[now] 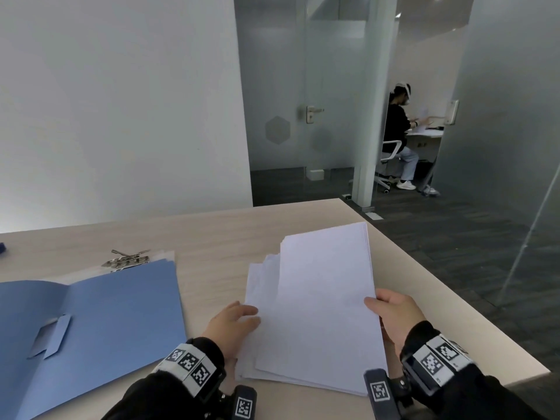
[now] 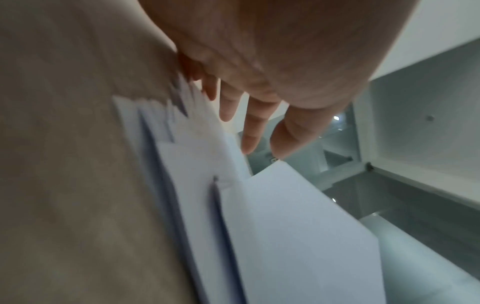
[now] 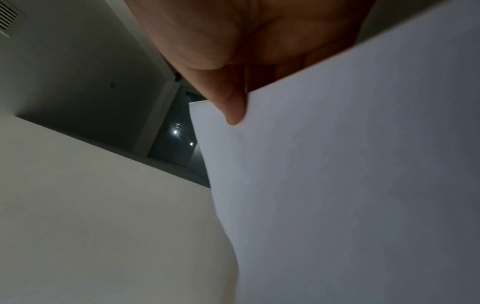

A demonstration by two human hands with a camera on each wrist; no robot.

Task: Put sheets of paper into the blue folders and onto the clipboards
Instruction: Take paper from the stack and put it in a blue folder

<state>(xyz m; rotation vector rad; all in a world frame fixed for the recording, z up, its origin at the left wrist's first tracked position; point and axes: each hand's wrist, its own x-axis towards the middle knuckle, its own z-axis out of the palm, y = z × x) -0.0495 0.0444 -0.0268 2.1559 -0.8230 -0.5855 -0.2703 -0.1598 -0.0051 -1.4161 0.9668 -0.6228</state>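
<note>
A stack of white paper lies on the wooden table, right of centre. My right hand pinches the right edge of the top sheets; in the right wrist view the thumb presses on the raised paper. My left hand rests with straight fingers at the left edge of the fanned lower sheets. An open blue folder lies to the left, with a tab cut into its inner flap. Behind it the metal clip of a clipboard sticks out.
The table's right edge runs close beside the paper, with dark floor beyond. A small dark blue object shows at the far left. A white wall stands behind the table. Past a glass door, a person sits at a desk.
</note>
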